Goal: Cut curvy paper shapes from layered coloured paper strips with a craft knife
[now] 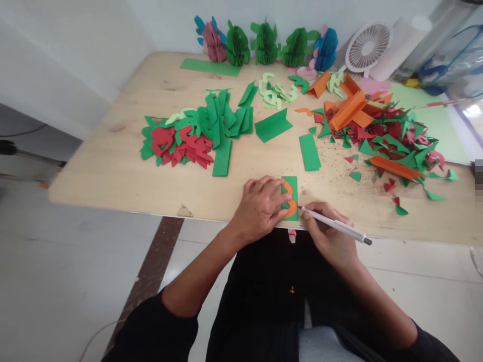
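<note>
At lower centre of the frame, the left hand (260,205), its grip spread loosely, presses an orange cutout (291,208) onto green paper (293,180) on the bench (113,166). The right hand's (335,247) grip holds a white pen (334,222). Upper right: clear plastic (463,63), contents unclear.

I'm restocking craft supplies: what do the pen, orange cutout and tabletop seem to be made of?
Pen: likely plastic, judging by its smooth, even white barrel.
Orange cutout: matte paper or card, flat and thin.
Tabletop: probably wood or wood-look laminate, showing faint grain and knots.
</note>
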`<state>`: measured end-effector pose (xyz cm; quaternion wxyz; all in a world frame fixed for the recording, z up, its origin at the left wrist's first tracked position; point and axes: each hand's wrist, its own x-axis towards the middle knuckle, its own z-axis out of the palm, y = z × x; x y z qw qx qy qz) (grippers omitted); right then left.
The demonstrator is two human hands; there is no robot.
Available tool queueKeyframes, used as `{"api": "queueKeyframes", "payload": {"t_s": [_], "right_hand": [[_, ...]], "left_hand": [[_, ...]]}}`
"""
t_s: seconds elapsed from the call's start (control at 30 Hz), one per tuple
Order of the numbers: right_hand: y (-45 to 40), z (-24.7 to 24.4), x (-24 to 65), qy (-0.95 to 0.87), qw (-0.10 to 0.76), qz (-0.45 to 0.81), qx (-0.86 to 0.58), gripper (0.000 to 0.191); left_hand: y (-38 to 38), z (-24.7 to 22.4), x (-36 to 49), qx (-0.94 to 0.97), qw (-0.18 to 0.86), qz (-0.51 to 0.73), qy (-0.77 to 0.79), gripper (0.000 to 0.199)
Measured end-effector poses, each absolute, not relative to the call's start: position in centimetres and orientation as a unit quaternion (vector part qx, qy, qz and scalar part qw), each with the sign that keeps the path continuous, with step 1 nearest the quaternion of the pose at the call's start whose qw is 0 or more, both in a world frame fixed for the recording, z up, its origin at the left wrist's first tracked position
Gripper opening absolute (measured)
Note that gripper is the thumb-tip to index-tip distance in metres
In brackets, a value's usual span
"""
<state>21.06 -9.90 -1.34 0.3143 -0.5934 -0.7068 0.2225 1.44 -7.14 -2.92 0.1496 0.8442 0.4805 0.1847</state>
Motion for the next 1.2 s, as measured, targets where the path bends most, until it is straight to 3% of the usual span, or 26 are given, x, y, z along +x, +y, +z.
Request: {"api": "queueKeyframes", "payload": {"t_s": [0.23,1.2], "right_hand": [[-10.09,-1.28,21.22,-0.694,0.320,0.281,-0.580,0.010],[-10.52,-1.54,20.22,-0.783,0.296,0.198,-0.511,0.009]], "left_hand": [[-7.05,-2.93,1.38,0.849,0.142,0.167,0.481,0.026],[-6.97,-3.37,1.10,0.858,0.111,0.165,0.474,0.028]]}}
